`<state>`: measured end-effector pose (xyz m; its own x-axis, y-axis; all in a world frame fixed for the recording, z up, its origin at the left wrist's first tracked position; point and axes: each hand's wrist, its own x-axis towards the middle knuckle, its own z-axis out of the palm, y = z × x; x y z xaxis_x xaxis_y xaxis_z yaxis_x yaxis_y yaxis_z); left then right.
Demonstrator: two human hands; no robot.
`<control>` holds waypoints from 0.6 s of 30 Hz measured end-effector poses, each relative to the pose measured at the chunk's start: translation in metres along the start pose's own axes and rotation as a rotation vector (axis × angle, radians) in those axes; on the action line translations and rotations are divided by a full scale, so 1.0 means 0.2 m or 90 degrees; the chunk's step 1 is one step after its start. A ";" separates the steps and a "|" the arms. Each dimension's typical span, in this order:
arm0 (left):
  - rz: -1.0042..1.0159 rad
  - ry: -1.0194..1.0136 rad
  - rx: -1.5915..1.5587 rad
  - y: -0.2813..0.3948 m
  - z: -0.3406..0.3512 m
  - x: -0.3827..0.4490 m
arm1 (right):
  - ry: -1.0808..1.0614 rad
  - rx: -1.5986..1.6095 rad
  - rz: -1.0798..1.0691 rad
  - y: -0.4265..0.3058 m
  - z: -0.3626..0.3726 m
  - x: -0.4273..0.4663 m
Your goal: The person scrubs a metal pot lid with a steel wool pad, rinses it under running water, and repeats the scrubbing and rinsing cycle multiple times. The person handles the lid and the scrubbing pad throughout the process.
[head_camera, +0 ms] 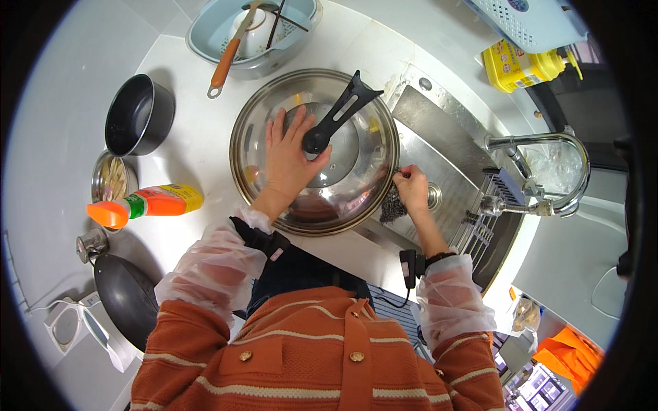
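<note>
A large domed lid of glass and metal (pixel 354 205) lies across the counter's edge and partly over the sink, its black upright handle (pixel 342 110) at the centre. My left hand (pixel 293 151) rests on the dome, fingers spread, the thumb beside the handle's base. At the lid's right rim, my right hand (pixel 413 187) grips a dark metal scouring pad (pixel 393 206), which hangs below the fingers. Clear plastic covers both forearms, with a black device at each wrist.
On the left stand a black pot (pixel 140 115), an orange-capped bottle (pixel 159 201) and a black wok (pixel 126 298). A blue basin (pixel 205 36) with a bowl and a turner is at the top. The steel sink (pixel 442 123) has a faucet (pixel 583 159) and a rack (pixel 475 226).
</note>
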<state>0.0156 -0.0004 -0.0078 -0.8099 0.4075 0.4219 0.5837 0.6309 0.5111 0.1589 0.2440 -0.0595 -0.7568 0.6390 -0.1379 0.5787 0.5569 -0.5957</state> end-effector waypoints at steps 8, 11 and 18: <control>-0.004 -0.005 0.004 -0.01 0.00 -0.01 | -0.058 0.056 0.056 -0.01 0.00 -0.17; 0.001 0.012 -0.011 0.03 0.03 0.01 | -0.052 0.057 0.060 0.04 -0.02 -0.05; 0.004 0.015 0.025 0.00 0.05 -0.01 | -0.084 0.086 0.102 0.02 0.00 -0.19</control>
<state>0.0162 0.0046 -0.0164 -0.8040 0.3969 0.4427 0.5862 0.6540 0.4782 0.1893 0.2213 -0.0567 -0.6968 0.6336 -0.3362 0.6554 0.3721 -0.6573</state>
